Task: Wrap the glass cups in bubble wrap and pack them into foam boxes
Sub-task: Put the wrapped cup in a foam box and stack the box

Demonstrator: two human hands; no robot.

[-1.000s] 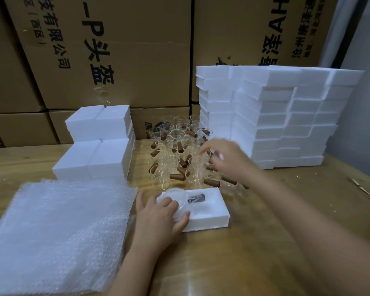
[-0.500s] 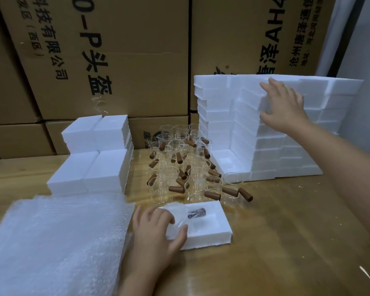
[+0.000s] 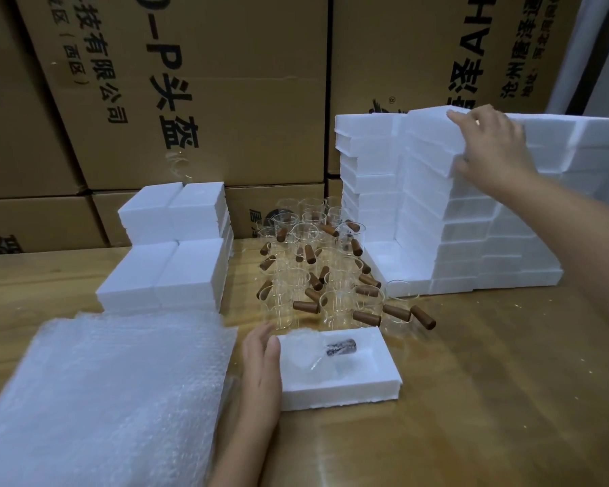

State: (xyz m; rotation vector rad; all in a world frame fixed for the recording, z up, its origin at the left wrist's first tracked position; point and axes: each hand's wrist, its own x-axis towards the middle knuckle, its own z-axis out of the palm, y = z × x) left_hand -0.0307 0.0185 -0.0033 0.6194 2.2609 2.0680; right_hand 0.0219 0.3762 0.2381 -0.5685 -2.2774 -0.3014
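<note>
An open foam box (image 3: pixel 348 391) lies on the table in front of me with a bubble-wrapped glass cup (image 3: pixel 326 353) in its hollow. My left hand (image 3: pixel 261 367) rests flat against the box's left side, fingers straight. My right hand (image 3: pixel 489 145) grips the top foam piece (image 3: pixel 426 135) of the tall stack (image 3: pixel 471 240) at the right, lifting its edge. A stack of bubble wrap sheets (image 3: pixel 109 395) lies at the left. Several glass cups with brown handles (image 3: pixel 324 272) stand in the middle of the table.
Closed foam boxes (image 3: pixel 176 251) are stacked at the left behind the bubble wrap. Large cardboard cartons (image 3: pixel 190 100) form a wall behind the wooden table (image 3: pixel 489 398).
My right hand went from the cups up to the foam stack and took hold of the top piece, which now tilts up. My left hand slid off the box top to its left side.
</note>
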